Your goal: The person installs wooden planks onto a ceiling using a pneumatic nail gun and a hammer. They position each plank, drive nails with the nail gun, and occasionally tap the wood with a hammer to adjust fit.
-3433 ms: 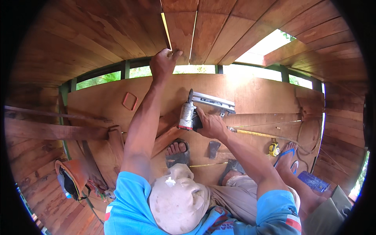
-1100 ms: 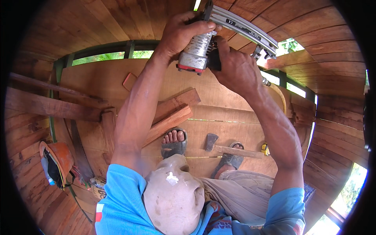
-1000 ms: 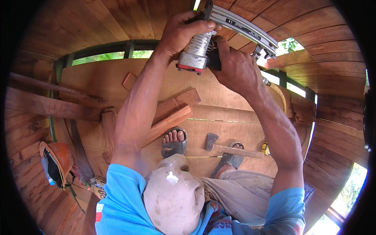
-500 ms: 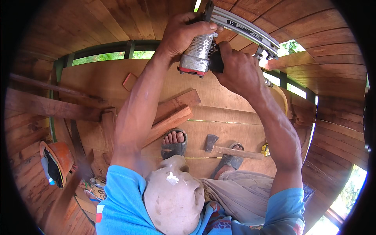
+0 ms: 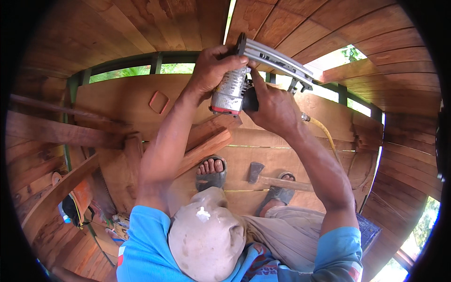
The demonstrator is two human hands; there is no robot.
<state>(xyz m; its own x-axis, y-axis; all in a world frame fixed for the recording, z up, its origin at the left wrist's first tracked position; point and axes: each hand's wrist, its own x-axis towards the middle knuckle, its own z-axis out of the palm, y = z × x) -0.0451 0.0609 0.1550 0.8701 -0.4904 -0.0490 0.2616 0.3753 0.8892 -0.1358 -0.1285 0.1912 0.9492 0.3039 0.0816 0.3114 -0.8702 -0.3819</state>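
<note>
My left hand [image 5: 209, 75] is closed around the upper body of a silver nail gun [image 5: 228, 91] with a red base, thumb lying across its top. My right hand [image 5: 277, 110] grips the tool's black handle, just right of the cylinder. The long magazine [image 5: 277, 63] slants down to the right above both hands, under the plank ceiling [image 5: 310, 28]. A yellow air hose [image 5: 324, 134] runs from the fitting beside my right wrist. Below, between my arms, lie wooden offcuts [image 5: 206, 148] and a hatchet [image 5: 282, 183] near my sandalled feet.
A plywood panel [image 5: 108, 103] carries a red band [image 5: 159, 102]. At left, a long board [image 5: 58, 192] slants across an orange helmet [image 5: 82, 197] and horizontal timber [image 5: 70, 131]. Plank walls [image 5: 408, 155] enclose the sides; an opening [image 5: 336, 61] shows at upper right.
My left hand left the ceiling and joined my right on the nail gun, which rose overhead. In the last half second both lowered slightly, and a loose board swung in at the left.
</note>
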